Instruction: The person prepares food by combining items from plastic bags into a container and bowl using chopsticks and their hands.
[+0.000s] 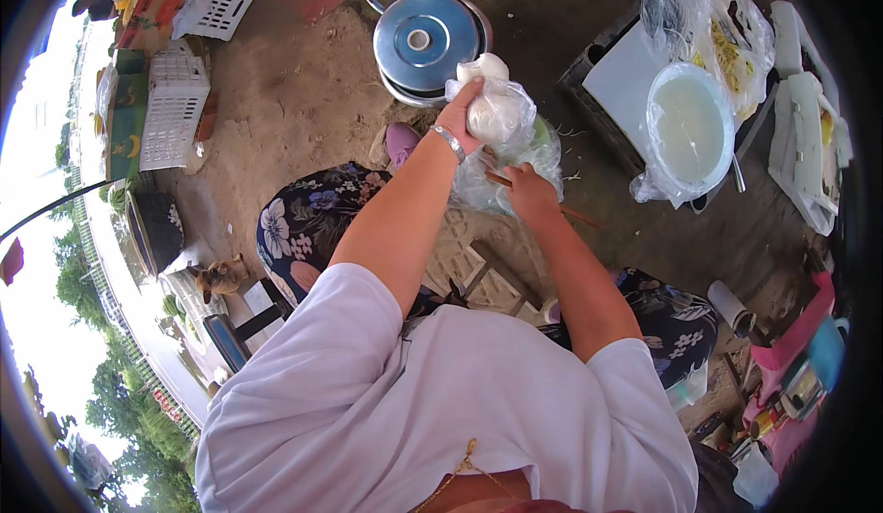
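My left hand (462,118) is closed around a clear plastic bag (521,108) with smooth white rounded pieces (493,119) in it; one more white piece shows at the top by my thumb. I cannot tell what food they are. Just below and to the right, my right hand (533,193) is closed on a thin brown stick (579,216), whose two ends stick out on either side of the fist. Under both hands lies a larger clear plastic bag (471,191) with something pale green inside, partly covered by my hands.
A lidded metal pot (448,39) stands ahead. To the right, a low table (618,76) carries a bag-lined tub (692,136) of cloudy liquid and a bag of yellowish food (736,49). White crates (173,108) stand at left, near a brown dog (221,276). A pink container (782,357) is at lower right.
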`<act>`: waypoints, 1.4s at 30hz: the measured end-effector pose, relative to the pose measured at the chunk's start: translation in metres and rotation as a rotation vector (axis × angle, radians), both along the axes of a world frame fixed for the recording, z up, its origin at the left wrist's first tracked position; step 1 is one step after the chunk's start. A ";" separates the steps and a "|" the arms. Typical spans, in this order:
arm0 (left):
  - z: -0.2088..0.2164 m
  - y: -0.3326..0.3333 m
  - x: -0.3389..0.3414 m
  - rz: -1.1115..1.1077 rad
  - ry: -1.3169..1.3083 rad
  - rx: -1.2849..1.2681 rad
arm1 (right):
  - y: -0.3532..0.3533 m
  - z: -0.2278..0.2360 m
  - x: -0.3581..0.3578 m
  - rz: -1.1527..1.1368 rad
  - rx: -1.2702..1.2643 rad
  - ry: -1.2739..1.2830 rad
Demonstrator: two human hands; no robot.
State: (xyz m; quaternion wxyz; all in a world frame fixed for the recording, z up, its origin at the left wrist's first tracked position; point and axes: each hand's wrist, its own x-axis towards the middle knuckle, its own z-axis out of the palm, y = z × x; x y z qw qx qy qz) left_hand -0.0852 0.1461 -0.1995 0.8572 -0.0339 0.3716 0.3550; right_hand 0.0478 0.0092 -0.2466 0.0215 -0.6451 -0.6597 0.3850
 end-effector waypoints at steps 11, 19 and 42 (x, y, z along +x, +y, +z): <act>-0.038 0.016 -0.003 0.114 0.053 0.045 | -0.064 0.001 -0.001 0.224 0.002 0.120; -0.019 -0.003 -0.011 0.150 0.022 0.047 | 0.008 0.051 0.035 -0.352 0.323 0.236; 0.002 -0.059 -0.043 0.299 0.276 -0.084 | -0.005 0.025 0.047 -1.103 0.236 0.749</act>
